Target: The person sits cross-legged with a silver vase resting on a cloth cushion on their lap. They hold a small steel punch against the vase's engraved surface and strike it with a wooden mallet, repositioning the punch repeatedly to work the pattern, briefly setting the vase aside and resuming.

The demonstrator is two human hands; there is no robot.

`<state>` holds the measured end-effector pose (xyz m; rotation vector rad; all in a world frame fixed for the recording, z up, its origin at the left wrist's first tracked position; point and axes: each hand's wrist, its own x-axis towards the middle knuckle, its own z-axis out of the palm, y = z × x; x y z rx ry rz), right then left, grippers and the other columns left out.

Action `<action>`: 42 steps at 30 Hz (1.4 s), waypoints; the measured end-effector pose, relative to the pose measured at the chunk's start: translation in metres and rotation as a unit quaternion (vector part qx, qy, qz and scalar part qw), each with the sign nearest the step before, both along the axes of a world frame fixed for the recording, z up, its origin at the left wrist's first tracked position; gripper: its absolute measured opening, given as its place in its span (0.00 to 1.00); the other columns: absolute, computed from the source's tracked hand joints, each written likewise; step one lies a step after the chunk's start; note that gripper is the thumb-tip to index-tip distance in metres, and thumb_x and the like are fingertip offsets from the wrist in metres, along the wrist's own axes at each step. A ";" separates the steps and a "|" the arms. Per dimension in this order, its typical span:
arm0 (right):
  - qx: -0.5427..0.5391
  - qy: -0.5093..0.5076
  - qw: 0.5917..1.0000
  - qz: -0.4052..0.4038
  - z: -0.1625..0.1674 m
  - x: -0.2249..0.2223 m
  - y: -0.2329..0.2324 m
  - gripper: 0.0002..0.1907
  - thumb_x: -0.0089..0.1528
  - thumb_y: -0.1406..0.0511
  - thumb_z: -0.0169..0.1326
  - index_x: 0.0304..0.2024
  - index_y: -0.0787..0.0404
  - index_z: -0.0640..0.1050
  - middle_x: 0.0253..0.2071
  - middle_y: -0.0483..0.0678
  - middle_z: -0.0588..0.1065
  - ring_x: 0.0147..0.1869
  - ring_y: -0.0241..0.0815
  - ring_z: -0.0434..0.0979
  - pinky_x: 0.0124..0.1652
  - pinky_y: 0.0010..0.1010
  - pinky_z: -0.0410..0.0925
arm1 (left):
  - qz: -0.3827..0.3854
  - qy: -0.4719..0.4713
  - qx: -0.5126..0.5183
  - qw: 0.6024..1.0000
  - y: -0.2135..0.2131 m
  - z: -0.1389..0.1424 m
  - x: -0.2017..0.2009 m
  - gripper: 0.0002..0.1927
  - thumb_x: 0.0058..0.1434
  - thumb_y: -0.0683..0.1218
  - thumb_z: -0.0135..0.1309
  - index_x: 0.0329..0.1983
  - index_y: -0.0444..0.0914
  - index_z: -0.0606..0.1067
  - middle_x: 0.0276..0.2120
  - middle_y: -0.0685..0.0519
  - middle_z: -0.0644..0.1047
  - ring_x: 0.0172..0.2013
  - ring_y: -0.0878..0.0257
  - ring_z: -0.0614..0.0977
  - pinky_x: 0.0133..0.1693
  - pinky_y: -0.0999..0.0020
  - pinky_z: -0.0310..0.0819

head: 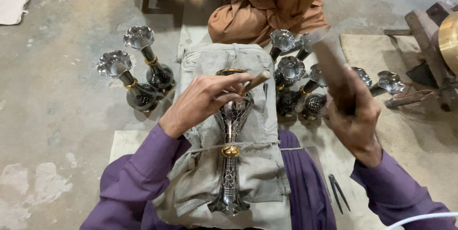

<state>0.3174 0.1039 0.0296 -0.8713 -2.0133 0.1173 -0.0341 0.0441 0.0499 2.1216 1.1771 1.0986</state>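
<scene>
A dark metal vase (231, 134) with a gold band is being kept lying lengthwise on a grey cloth pad (257, 172) over the lap, tied down by a string (257, 145) crossing at the band. Its mouth is pointing away from the wearer, its foot toward the camera.

The left hand (202, 101) is being rested over the upper body of the vase, fingers (229, 97) being closed around a thin wooden-handled punch (255, 81), tip hidden under the hand near the vase surface.

The right hand (355, 115) is being held raised to the right, well apart from the vase, fingers being wrapped around a blurred hammer (329, 63); its head cannot be made out clearly.

Two finished vases (138, 67) are being left standing on the concrete floor (57, 115) to the left of the pad. A cluster of similar vases (298, 84) is lying just beyond the pad on the right. A pair of dark tweezers (338, 192) is lying on the mat near the right sleeve. A second person in brown clothing (272, 5) is sitting opposite.
</scene>
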 end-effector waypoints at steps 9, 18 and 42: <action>-0.125 -0.142 0.982 0.031 0.073 -0.024 0.014 0.37 0.60 0.72 0.55 0.72 0.48 0.68 0.42 0.45 0.78 0.31 0.40 0.77 0.34 0.29 0.74 | 0.066 -0.036 0.007 0.997 -0.011 -0.008 0.007 0.27 0.63 0.38 0.59 0.66 0.43 0.70 0.38 0.50 0.84 0.35 0.62 0.87 0.37 0.65 0.80; 0.145 -0.471 0.869 -0.038 0.126 -0.058 0.023 0.40 0.57 0.62 0.62 0.72 0.41 0.66 0.45 0.43 0.81 0.33 0.38 0.81 0.27 0.28 0.73 | 0.149 -0.155 -0.002 0.977 -0.018 -0.024 0.017 0.28 0.62 0.37 0.61 0.65 0.39 0.70 0.40 0.49 0.85 0.41 0.62 0.89 0.40 0.67 0.85; 0.161 -0.444 0.881 0.018 0.192 -0.119 0.006 0.33 0.60 0.66 0.61 0.69 0.47 0.76 0.51 0.48 0.82 0.38 0.41 0.82 0.38 0.32 0.75 | 0.229 -0.325 0.014 0.917 -0.029 -0.065 0.037 0.26 0.64 0.36 0.61 0.63 0.35 0.64 0.41 0.48 0.84 0.44 0.62 0.88 0.45 0.71 0.87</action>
